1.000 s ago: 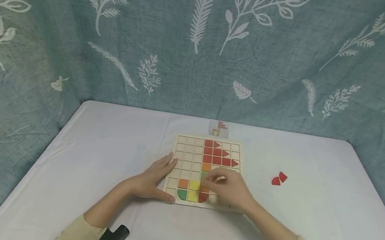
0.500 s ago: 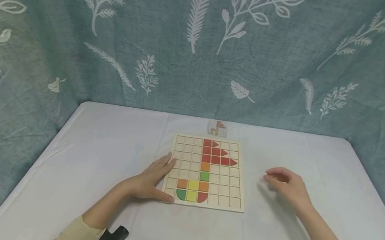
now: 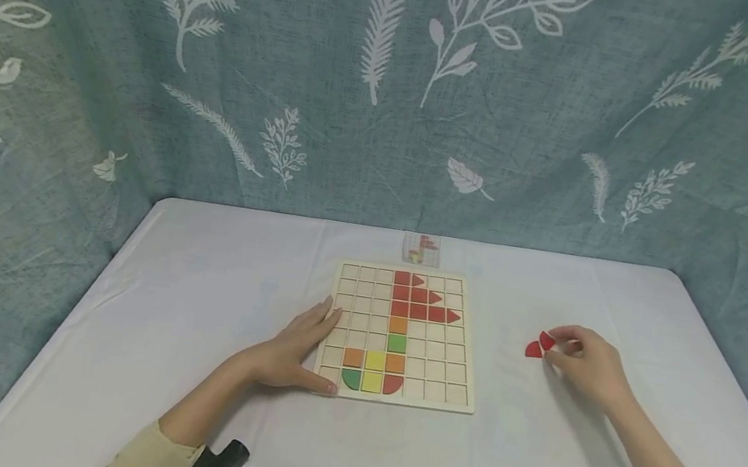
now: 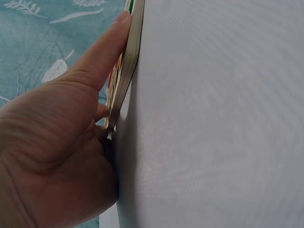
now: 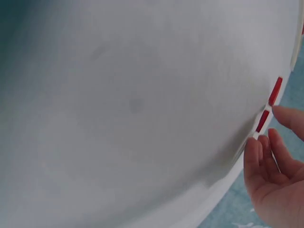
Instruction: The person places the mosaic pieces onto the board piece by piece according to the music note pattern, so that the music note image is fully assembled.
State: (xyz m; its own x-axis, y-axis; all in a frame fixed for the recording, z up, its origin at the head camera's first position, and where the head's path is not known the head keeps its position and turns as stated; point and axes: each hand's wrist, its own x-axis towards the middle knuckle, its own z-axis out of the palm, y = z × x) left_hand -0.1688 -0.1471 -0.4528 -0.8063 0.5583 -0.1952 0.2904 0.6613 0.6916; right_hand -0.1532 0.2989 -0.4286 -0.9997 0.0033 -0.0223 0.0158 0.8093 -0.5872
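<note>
My left hand rests at the left edge of a square wooden grid board, fingers spread along its side and thumb on the lower left corner; the left wrist view has this thumb against the board's edge. Coloured tiles fill some squares: red rows with pointed ends, orange, yellow and green squares, plus rounded corner pieces. To the board's right, my right hand has thumb and fingertips at opposite sides of a red quarter-circle tile, pinching it at the tabletop. Close beside lies another red quarter-circle tile.
A small pattern card lies behind the board. The table has a white cloth, with a leaf-patterned blue-green curtain around it. Black wrist cameras sit near both sleeves.
My right hand has left the board, where an orange tile now shows uncovered, and moved right to the red quarter-circle tiles. My left hand stays at the board's edge.
</note>
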